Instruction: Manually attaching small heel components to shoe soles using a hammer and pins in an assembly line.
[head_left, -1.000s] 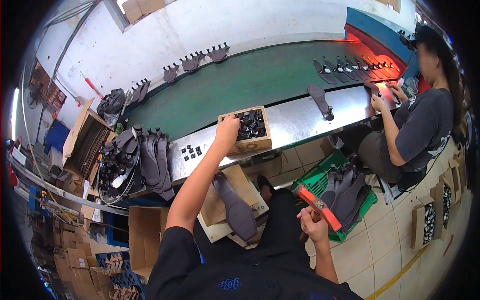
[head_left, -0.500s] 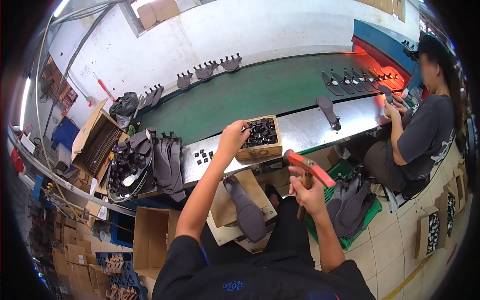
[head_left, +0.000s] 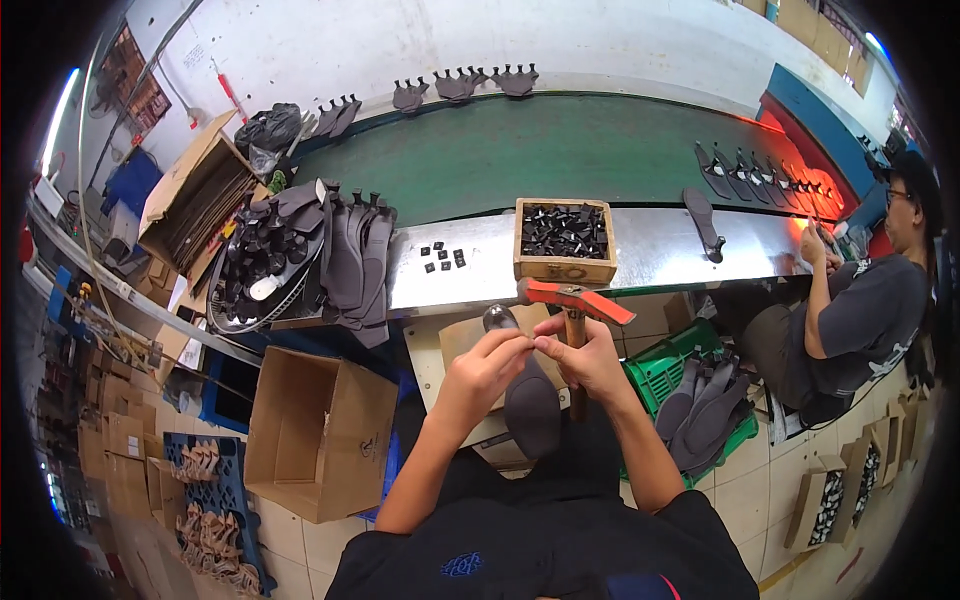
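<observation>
Above the work stand (head_left: 432, 355), my left hand (head_left: 485, 378) is closed in a pinch, its fingertips meeting those of my right hand; anything between them is too small to make out. My right hand (head_left: 592, 365) is wrapped round the wooden handle of a hammer (head_left: 580, 299), its red head up and lying crosswise. Beneath both hands a dark grey shoe sole (head_left: 532, 412) lies on the stand, its rounded toe toward me and its black heel end (head_left: 499, 318) away from me. My left hand hides part of the sole.
A wooden box (head_left: 566, 270) of small black pieces stands on the metal ledge (head_left: 655, 240), several black squares (head_left: 443, 257) left of it. Soles (head_left: 357, 260) and a wire basket (head_left: 290, 305) sit further left. A green crate (head_left: 665, 372) is right; a co-worker (head_left: 865, 290) sits beyond.
My left hand has come back from the wooden box to meet my right fingertips over the sole. My right hand has moved slightly left with the hammer. The whole view has shifted.
</observation>
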